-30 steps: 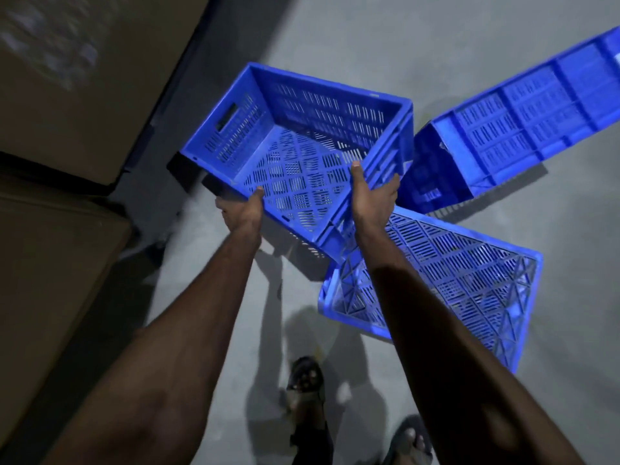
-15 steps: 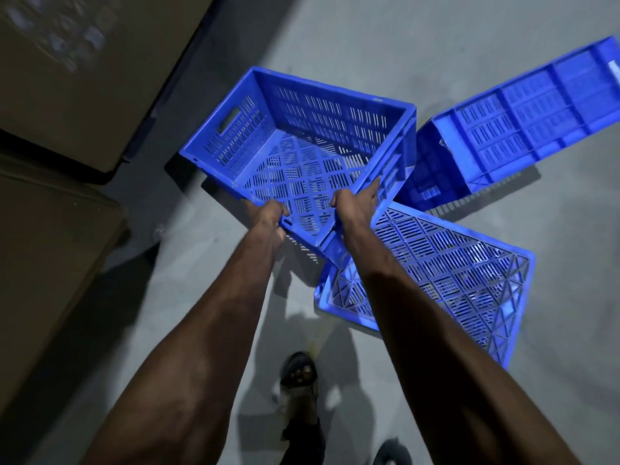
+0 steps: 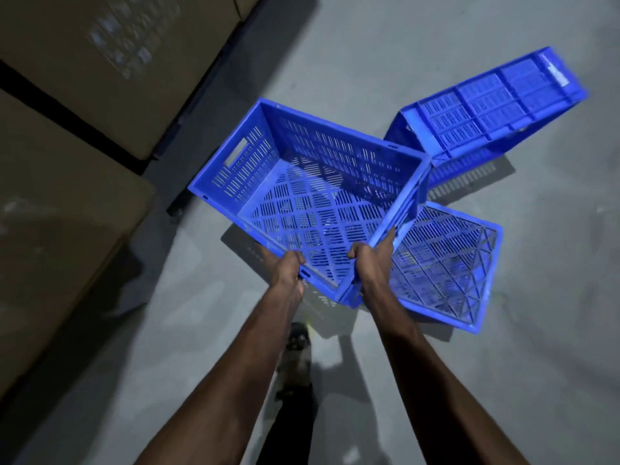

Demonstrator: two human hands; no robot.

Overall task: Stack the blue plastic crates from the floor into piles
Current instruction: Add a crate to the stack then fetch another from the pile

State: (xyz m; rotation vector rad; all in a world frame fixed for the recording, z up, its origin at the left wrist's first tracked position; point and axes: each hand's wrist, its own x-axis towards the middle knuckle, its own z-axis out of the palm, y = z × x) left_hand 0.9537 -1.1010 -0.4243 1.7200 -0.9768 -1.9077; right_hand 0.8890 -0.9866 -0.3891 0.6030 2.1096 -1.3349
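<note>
An upright blue slotted crate [image 3: 312,182] hangs above the grey floor, its open top facing me. My left hand [image 3: 287,271] and my right hand [image 3: 370,260] both grip its near short rim, close together. To the right, partly under that crate's corner, a second blue crate [image 3: 446,263] lies upside down on the floor with its lattice bottom up. Further back right, a third blue crate [image 3: 489,109] lies tipped on its side.
Large brown cardboard boxes [image 3: 110,62] stand along the left, a second one [image 3: 57,236] nearer to me. My sandalled foot [image 3: 297,340] is on the grey concrete floor [image 3: 553,364] below the held crate. Open floor stretches at the right and the back.
My hands slid closer together along the near rim, and the held crate has come up and toward me. The view shifted, so the boxes at the left show more.
</note>
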